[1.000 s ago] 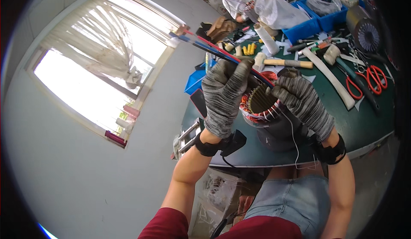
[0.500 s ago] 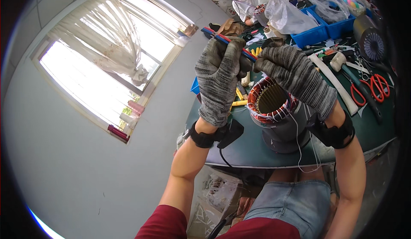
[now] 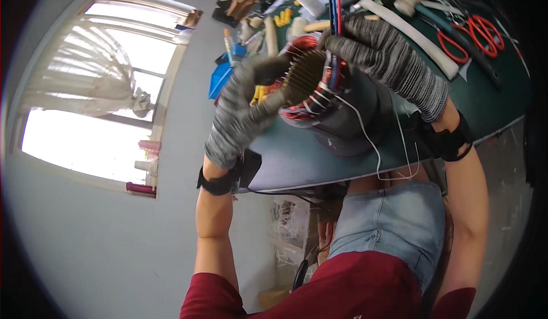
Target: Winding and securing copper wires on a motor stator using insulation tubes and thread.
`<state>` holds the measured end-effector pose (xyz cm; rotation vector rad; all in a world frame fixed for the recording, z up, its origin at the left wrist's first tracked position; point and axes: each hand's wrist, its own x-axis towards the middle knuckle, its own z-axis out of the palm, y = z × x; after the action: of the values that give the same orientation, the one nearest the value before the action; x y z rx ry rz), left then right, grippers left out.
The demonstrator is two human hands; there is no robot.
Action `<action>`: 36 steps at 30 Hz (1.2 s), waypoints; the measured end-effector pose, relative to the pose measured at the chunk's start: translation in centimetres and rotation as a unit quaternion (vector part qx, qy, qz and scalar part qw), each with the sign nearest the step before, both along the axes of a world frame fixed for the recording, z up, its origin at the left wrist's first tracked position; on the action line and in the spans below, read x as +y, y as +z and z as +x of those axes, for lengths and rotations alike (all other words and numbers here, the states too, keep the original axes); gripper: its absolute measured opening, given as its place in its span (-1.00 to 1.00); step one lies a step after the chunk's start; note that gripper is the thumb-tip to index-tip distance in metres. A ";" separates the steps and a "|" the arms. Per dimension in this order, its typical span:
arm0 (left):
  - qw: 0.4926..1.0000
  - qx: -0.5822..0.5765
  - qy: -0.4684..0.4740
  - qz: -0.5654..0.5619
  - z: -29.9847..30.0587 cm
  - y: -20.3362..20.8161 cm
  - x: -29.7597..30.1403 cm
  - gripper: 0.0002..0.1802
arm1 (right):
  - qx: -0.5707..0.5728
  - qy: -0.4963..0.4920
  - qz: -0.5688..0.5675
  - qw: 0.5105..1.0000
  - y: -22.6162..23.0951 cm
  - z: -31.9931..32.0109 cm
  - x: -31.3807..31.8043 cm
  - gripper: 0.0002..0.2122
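A motor stator [image 3: 365, 110] with a dark grey housing rests on the table, its round opening tilted toward the left. Red and orange windings laced with white cord ring the opening. At the left side of that ring is my left hand [image 3: 242, 105], in a grey knit glove and slightly blurred, with thumb and fingers spread on either side of the windings; firm contact is not clear. My right hand [image 3: 391, 59], gloved too, pinches blue and red lead wires [image 3: 335, 5] at the ring's far right edge. The wires run upward out of view.
White cord [image 3: 377, 153] hangs from the stator over the table's front edge. Beyond my right hand lie a long pale strip [image 3: 411, 36], a mallet [image 3: 408, 2] and red-handled scissors [image 3: 485, 36]. Yellow pieces [image 3: 282, 17] and a blue container [image 3: 220, 79] are at the far left.
My hands came down from above the stator and moved apart. The left let go of the wires and went to the winding ring. The wires now stand upright in my right hand.
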<state>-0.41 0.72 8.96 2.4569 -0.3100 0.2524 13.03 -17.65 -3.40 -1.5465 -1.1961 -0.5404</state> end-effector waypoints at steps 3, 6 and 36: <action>0.990 0.017 -0.088 0.112 -0.8 -2.8 0.2 -0.57 | 0.038 0.030 0.040 0.998 -1.9 -1.1 0.1 -0.78; 0.922 -0.117 -0.131 0.344 -0.9 -4.9 1.6 -0.60 | 0.189 0.169 0.100 0.962 -2.2 -1.5 -0.2 -0.75; 0.969 -0.153 -0.045 0.190 -1.0 -6.6 -0.3 -0.66 | 0.261 0.077 0.185 0.944 -1.1 -6.5 1.3 -0.82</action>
<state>-1.44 0.37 2.37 2.7673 -0.6533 0.5822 6.50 -16.37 -4.51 -1.1585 -0.7455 -0.2102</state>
